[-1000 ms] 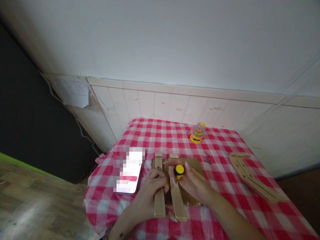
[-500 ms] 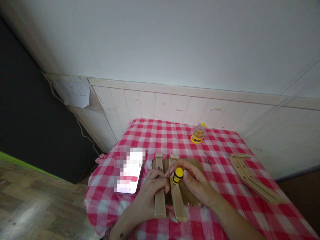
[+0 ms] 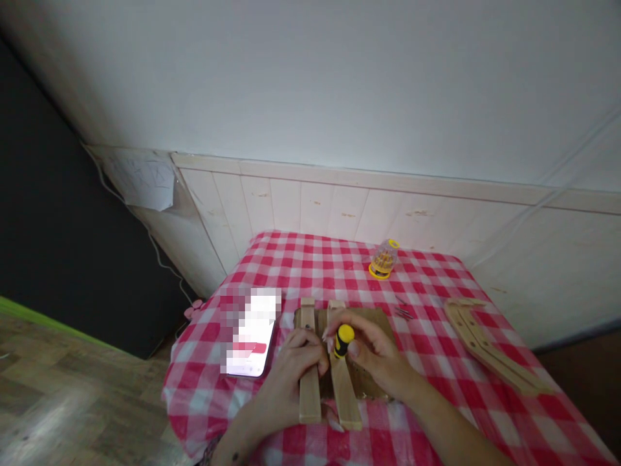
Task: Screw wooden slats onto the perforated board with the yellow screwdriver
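Note:
In my right hand (image 3: 376, 353) is a small yellow-and-black screwdriver (image 3: 344, 340), its handle pinched between thumb and fingers. It stands over the right-hand bar of a pale wooden piece (image 3: 348, 398); its tip is hidden. My left hand (image 3: 298, 362) wraps over the left wooden bar (image 3: 309, 398), gripping it. A dark hole or screw head shows on that bar just above the fingers. Beneath both bars lies a brown board (image 3: 373, 317) with rough edges, partly covered by my right hand.
A phone (image 3: 255, 336) with a lit screen lies left of my hands. Behind stands a clear, yellow-based bit case (image 3: 383, 260). Several thin metal pieces (image 3: 403, 313) lie right of the board. A curved wooden piece (image 3: 490, 349) rests at the right on the checked tablecloth (image 3: 310, 259).
My right thumb and fingers have shifted slightly around the screwdriver handle, which has changed its tilt a little. My left hand stays on the wooden bar.

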The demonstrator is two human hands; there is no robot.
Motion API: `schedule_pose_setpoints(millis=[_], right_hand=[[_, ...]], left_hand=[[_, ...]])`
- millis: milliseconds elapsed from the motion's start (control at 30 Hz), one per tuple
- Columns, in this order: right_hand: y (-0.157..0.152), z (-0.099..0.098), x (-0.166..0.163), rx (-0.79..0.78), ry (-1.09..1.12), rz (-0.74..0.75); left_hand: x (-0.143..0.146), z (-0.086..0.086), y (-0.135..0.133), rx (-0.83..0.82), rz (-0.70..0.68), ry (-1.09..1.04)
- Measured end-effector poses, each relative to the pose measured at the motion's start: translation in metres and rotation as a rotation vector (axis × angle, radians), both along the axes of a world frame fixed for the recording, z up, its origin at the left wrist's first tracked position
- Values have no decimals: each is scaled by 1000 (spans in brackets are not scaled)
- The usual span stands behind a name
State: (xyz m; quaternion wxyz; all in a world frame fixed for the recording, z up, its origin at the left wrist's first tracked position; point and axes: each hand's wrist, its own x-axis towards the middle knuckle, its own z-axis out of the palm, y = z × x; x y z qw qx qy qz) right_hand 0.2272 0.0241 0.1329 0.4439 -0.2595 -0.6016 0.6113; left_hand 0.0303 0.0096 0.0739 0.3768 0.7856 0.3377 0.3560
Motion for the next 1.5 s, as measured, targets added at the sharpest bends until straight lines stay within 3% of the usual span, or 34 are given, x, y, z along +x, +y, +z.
schedule_pose_setpoints(millis=[167,600,1500], right_hand=[[0,0,0,74,-12,-60],[-2,-9,-9,-128,121,38],[-1,-10,-6,-107,155,-27]], left_hand=[[0,1,0,1,-10,1],[0,1,1,8,-3,-17],[1,-2,1,55,-14,-44]])
